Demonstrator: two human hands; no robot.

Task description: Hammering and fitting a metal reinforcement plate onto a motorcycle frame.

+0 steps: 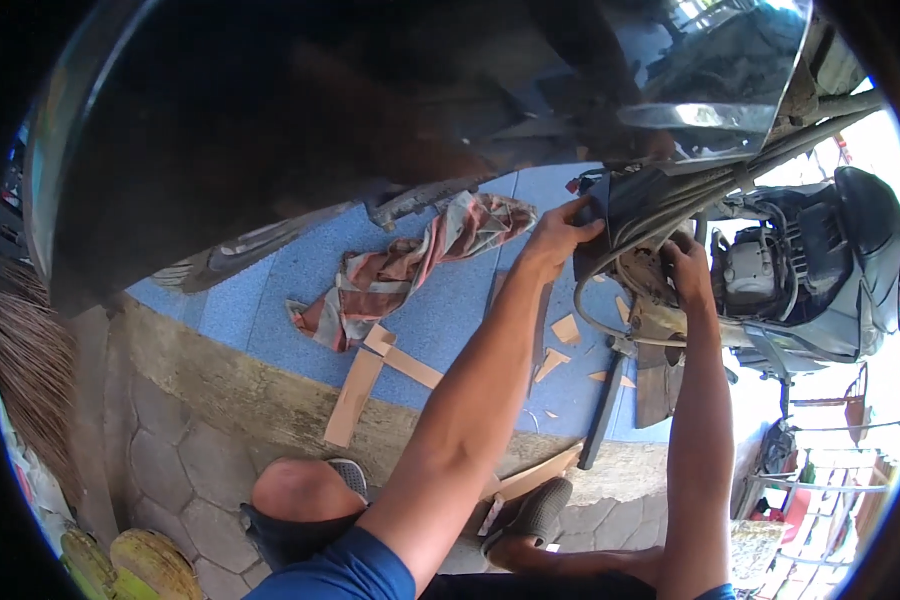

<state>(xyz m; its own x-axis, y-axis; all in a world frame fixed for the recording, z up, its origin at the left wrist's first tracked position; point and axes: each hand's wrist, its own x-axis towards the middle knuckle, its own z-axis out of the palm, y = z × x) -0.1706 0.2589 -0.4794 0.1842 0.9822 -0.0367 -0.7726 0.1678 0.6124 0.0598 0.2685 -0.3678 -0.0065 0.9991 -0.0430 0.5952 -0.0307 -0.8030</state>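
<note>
My left hand (562, 238) is closed on the edge of a black panel (594, 215), below the large glossy dark bodywork (300, 130) of a motorbike. Just right of it runs a bundle of black cables (690, 200). My right hand (687, 268) reaches in under those cables with its fingers curled beside a dirty brownish metal part (642, 270). Its fingertips are partly hidden, and what they hold, if anything, cannot be made out. Below my hands, a long dark tool (602, 410) leans at the blue tiled ledge.
A crumpled striped cloth (410, 265) lies on the blue tiles (260, 310). Cardboard strips (355, 400) and scraps (565, 330) are scattered nearby. A second motorbike (810, 275) with its engine showing stands at the right. Bristles of a broom (30, 360) are at the far left.
</note>
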